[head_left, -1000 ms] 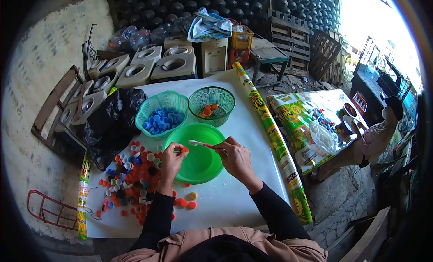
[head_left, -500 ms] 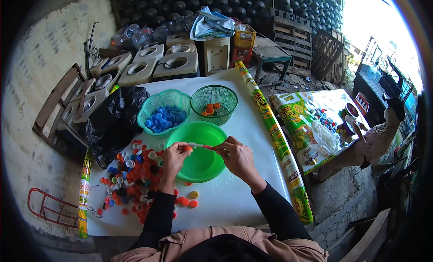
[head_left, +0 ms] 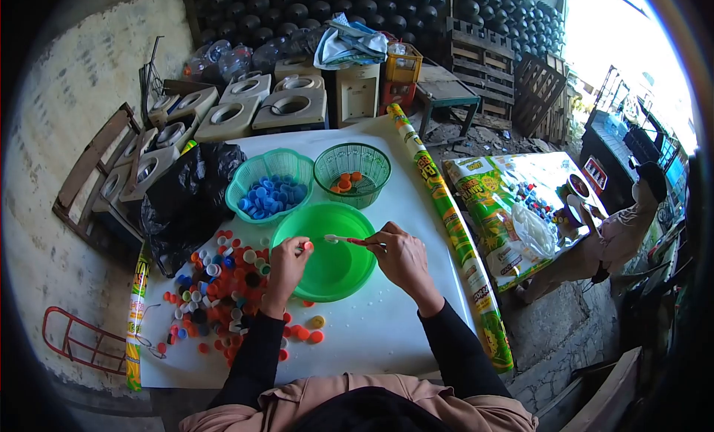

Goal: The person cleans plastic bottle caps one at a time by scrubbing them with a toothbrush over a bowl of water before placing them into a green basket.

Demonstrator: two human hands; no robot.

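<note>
Between the fingers of my left hand (head_left: 286,267) is an orange bottle cap (head_left: 308,246), over the left side of a green basin (head_left: 335,272). My right hand (head_left: 402,258) grips a red and white toothbrush (head_left: 355,241), its bristle head pointing left above the basin. A small gap separates the brush head from the cap. Behind the basin stand a light green basket (head_left: 236,180) of blue caps (head_left: 272,197) and a dark green basket (head_left: 383,171) with several orange caps (head_left: 345,182). A mixed heap of bottle caps (head_left: 223,283) lies left of my left forearm.
A black plastic bag (head_left: 186,201) sits at the table's left edge. A rolled, printed plastic sheet (head_left: 446,216) runs along the right edge. Another person (head_left: 625,224) works at a second table (head_left: 558,168) on the right. Old appliance shells (head_left: 290,108) stand behind the table.
The toothbrush has moved right, away from the cap it was at. My right hand has shifted right, while my left hand has barely moved and still holds the cap.
</note>
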